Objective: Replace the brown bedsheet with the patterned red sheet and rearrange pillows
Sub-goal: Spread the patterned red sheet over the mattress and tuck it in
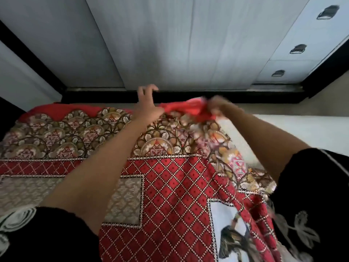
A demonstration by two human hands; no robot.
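1. Both arms reach forward over the bed, bare forearms, black sleeves with white floral print at the elbows.
2. Left hand [148, 103]: extended to the far edge of the bed, fingers partly spread and bent downward at the tips over the black bed frame [188, 95]; thumb side touches the bunched red edge of the patterned red sheet [170, 186]. Whether it actually pinches the cloth, cannot tell.
3. Right hand [217, 106]: motion-blurred, fingers curled round a gathered red bunch of the sheet's corner, lifted a little above the mattress.
4. Patterned red sheet: spread over most of the bed, from the far edge down to the near bottom of view; its right corner is raised and folded back, so it drapes in folds on the right side.
5. Sheet texture: woven-looking, red diamond lattice with white dotted lines, beige panels with leaf motifs, a wide border of brown and gold scalloped fans, plain red edging at the far end. A white panel with a dark figure sits at lower right.
6. White mattress [302, 129]: bare, smooth, exposed to the right of the lifted corner.
7. Behind the bed: grey-white panelled wardrobe doors [170, 44], matte, with recessed metal handles at upper right.
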